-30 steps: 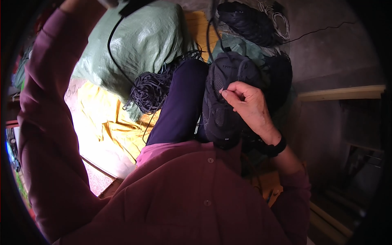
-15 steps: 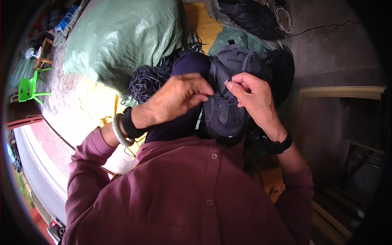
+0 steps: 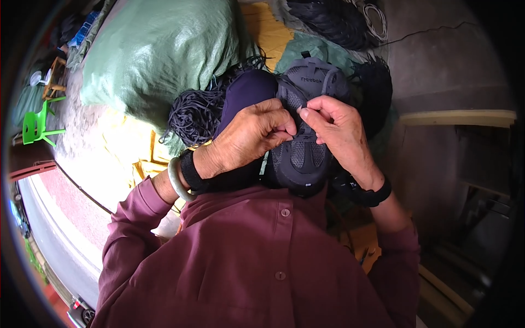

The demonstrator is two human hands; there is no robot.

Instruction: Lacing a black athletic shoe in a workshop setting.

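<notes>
A dark grey mesh shoe (image 3: 302, 167) rests toe toward me on my lap, beside my dark-clad knee (image 3: 249, 90). My left hand (image 3: 251, 131) reaches over from the left, thumb and forefinger pinched at the shoe's lacing area; what lies between those fingertips is too small to make out. On the other side, my right hand (image 3: 342, 126) pinches a thin dark shoelace close to the eyelets, above the left fingertips. Both hands partly cover the lacing. A tangled bundle of dark laces (image 3: 194, 117) lies left of the knee.
A large pale green woven sack (image 3: 164, 52) bulges at the upper left. Stacked black pieces (image 3: 328, 24) lie at the top, with a coil of pale cord (image 3: 374, 22) beside them. A green plastic chair (image 3: 38, 126) stands far left. A wooden ledge (image 3: 456, 118) is at right.
My left hand has moved right and slightly down, bringing its fingertips onto the lacing near the right hand. The right hand stays almost in place, still pinching. The view has shifted slightly.
</notes>
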